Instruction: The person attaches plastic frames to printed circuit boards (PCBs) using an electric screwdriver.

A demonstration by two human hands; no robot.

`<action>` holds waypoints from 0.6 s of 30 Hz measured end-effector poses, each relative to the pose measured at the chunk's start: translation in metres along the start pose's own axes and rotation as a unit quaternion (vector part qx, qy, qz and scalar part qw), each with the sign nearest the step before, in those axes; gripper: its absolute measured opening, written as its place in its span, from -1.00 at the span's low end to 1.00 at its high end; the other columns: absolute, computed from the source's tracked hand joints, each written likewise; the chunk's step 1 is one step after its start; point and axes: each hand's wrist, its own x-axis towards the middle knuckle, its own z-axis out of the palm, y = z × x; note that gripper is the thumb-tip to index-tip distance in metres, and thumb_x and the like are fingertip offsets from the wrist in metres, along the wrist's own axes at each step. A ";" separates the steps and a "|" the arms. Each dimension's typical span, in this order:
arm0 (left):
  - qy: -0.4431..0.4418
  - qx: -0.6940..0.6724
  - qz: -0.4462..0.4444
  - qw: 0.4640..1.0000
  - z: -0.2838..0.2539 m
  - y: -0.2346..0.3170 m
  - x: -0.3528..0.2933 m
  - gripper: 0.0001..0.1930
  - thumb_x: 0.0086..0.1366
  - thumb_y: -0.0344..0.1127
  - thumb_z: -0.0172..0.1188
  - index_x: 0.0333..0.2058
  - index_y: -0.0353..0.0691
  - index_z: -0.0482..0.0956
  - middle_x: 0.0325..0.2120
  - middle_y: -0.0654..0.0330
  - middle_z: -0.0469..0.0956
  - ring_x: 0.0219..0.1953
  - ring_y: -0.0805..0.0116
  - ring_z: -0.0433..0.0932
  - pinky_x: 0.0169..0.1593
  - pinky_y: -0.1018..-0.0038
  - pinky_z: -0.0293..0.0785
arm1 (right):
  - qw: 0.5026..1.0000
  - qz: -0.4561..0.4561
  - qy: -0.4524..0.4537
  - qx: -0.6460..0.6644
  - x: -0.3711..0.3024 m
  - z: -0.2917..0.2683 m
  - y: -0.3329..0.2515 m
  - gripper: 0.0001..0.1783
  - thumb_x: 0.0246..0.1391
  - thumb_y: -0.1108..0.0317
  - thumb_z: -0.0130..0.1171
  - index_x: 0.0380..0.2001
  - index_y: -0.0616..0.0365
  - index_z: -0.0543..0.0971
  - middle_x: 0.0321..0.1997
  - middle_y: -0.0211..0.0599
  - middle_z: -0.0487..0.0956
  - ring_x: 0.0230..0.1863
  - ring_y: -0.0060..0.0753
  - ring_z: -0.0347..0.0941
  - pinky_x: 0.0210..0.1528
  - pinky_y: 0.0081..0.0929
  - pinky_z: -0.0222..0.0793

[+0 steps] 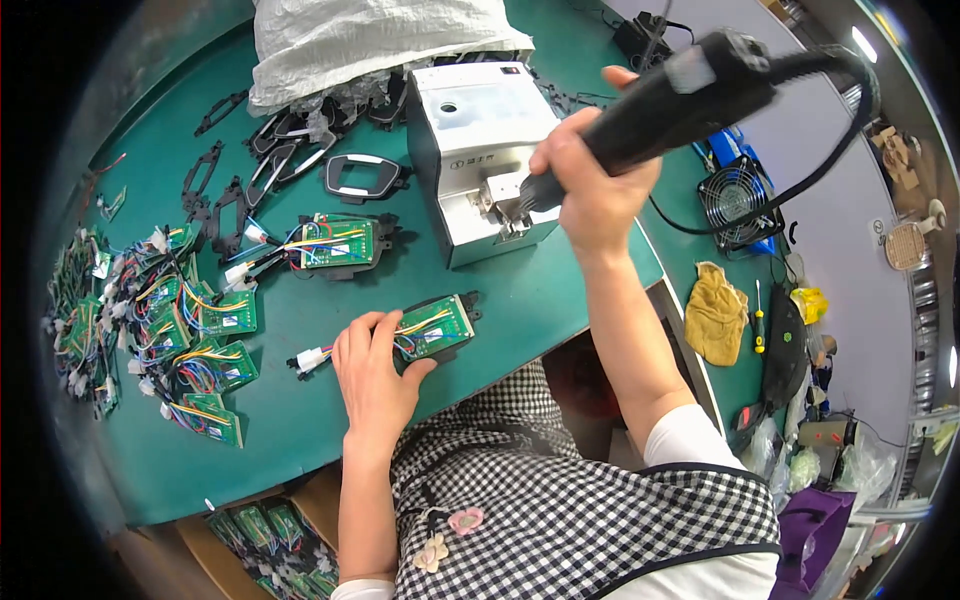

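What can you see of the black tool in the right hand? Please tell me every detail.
The tool has a thick black body, seemingly plastic, with a pale patch. It narrows to a ridged tip, which points down-left toward the front of the white machine; contact is unclear. The right hand grips it near that end. A black cord loops down from its upper-right end. Blur hides finer details.

The left grip [378, 385] hides part of the wired circuit board [438, 328] beside it. The black tool [690, 100] in the right grip [603, 195] is blurred; beyond both, the upper edge cuts off a white sack [375, 40].
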 end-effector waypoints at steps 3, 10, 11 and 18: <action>0.016 0.000 0.013 1.000 0.003 -0.003 -0.004 -0.49 -0.34 -0.43 0.39 -0.28 -0.24 0.48 -0.27 0.15 0.40 -0.18 0.15 0.35 -0.06 0.30 0.22 | 0.996 0.042 -0.030 -0.073 -0.004 -0.001 0.010 -0.35 -0.23 0.60 0.09 0.03 0.34 0.15 -0.66 -0.35 0.43 -0.66 -0.50 0.38 -0.53 -0.60 0.33; 0.059 -0.051 0.031 0.996 0.011 -0.015 -0.009 -0.61 -0.32 -0.41 0.38 -0.38 -0.24 0.54 -0.33 0.16 0.44 -0.23 0.14 0.38 -0.08 0.26 0.26 | 0.990 0.114 -0.036 0.073 -0.063 0.026 -0.010 -0.23 -0.14 0.56 0.04 0.14 0.26 -0.09 -0.62 -0.25 0.39 -0.65 -0.41 0.37 -0.54 -0.45 0.37; 0.068 -0.038 0.048 0.996 0.011 -0.016 -0.010 -0.61 -0.30 -0.39 0.37 -0.36 -0.23 0.55 -0.31 0.17 0.43 -0.23 0.15 0.38 -0.04 0.22 0.25 | 0.986 0.123 -0.046 0.102 -0.069 0.041 -0.011 -0.22 -0.11 0.53 0.03 0.15 0.25 -0.11 -0.63 -0.23 0.38 -0.66 -0.41 0.36 -0.52 -0.46 0.38; 0.070 -0.071 0.023 0.995 0.012 -0.015 -0.016 -0.61 -0.29 -0.36 0.36 -0.35 -0.21 0.56 -0.33 0.16 0.40 -0.24 0.15 0.37 -0.01 0.19 0.24 | 0.973 0.176 -0.132 0.072 -0.082 0.084 0.016 -0.24 -0.20 0.65 0.03 0.12 0.28 -0.01 -0.62 -0.27 0.43 -0.64 -0.51 0.37 -0.55 -0.62 0.34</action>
